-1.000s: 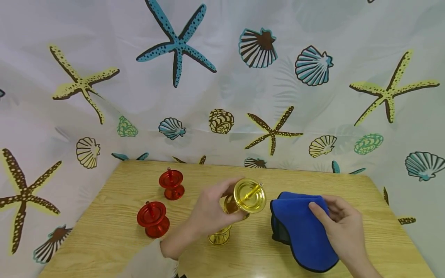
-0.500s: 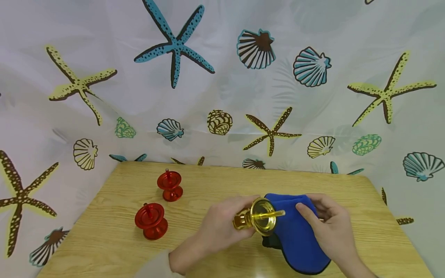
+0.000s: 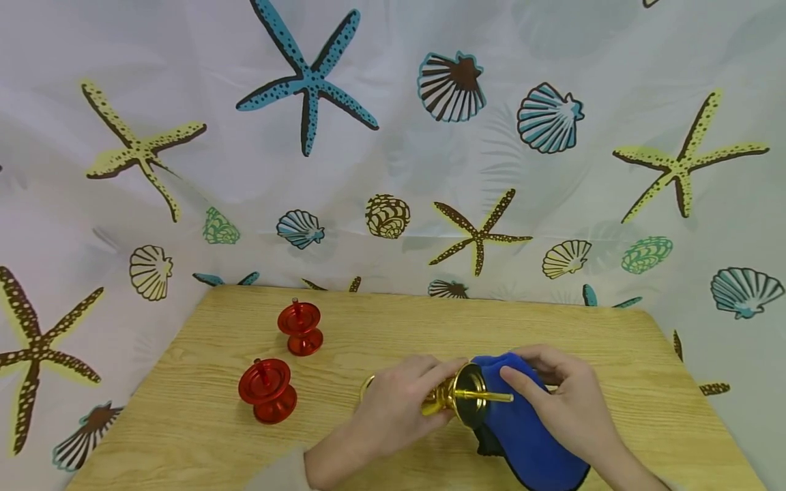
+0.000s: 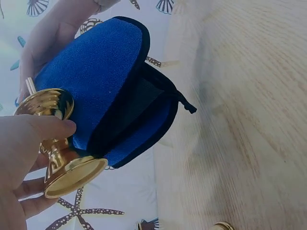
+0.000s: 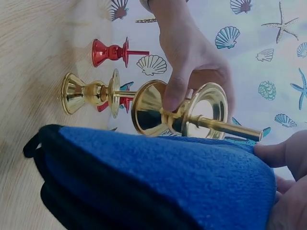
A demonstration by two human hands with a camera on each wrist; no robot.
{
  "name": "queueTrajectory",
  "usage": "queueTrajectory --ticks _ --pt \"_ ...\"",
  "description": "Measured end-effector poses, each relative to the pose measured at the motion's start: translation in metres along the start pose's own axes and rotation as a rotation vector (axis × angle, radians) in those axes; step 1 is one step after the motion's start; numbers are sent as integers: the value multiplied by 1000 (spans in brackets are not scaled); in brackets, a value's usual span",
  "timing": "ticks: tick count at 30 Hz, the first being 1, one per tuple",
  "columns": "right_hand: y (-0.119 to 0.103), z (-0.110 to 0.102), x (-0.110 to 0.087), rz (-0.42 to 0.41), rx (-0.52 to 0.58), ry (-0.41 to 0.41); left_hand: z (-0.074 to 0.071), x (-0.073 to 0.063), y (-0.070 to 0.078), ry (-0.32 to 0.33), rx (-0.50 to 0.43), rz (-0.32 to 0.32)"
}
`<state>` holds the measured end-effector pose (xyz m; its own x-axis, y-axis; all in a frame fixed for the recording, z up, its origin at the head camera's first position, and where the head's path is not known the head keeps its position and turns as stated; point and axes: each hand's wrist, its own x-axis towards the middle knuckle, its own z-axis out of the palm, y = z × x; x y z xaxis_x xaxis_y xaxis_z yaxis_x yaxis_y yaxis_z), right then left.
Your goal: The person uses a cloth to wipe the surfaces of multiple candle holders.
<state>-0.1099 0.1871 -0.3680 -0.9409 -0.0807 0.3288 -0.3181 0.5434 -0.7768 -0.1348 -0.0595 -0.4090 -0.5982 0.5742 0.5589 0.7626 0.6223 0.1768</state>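
Beside the blue cloth (image 3: 522,436), on its left edge: one gold candle holder (image 3: 468,395), tilted well over, its spike (image 3: 491,396) reaching across the cloth. Whether metal and cloth touch cannot be told for certain.

Left hand (image 3: 405,402), left of the cloth: thumb and fingers wrapped round the holder's narrow waist. Likely fault: smooth metal turning or slipping in the fingers, since the hold is on the slim part with a wide dish at one side and a flared foot at the other.

Right hand (image 3: 565,402), on the cloth's right side: thumb and fingers pinching its upper edge, the lower part hanging loose. Likely faults: the spike poking the right thumb, its tip being near, or snagging the nap if pushed in at this slant; the loose part folding out of reach for want of support.

Second gold candle holder (image 5: 88,93), left of the cloth, upright on the table (image 3: 368,320), mostly behind the left hand in the head view. Likely fault: a knock from the left hand or a dropped holder.

Two red candle holders, nearer (image 3: 269,390) and farther (image 3: 301,327), well left of the cloth, upright: small risk.

Printed curtain (image 3: 424,170), beyond the cloth: shells, starfish.
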Motion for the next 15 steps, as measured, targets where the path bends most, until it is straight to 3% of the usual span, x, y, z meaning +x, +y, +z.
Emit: queueTrajectory --ticks 5,9,15 --pt "-4 5 -2 -14 -54 -39 3 -1 4 -32 70 33" --pt "-6 13 -7 -87 -115 -31 4 -1 7 -55 106 37" --pt "-3 21 -16 -318 -203 10 4 -1 7 -72 96 30"
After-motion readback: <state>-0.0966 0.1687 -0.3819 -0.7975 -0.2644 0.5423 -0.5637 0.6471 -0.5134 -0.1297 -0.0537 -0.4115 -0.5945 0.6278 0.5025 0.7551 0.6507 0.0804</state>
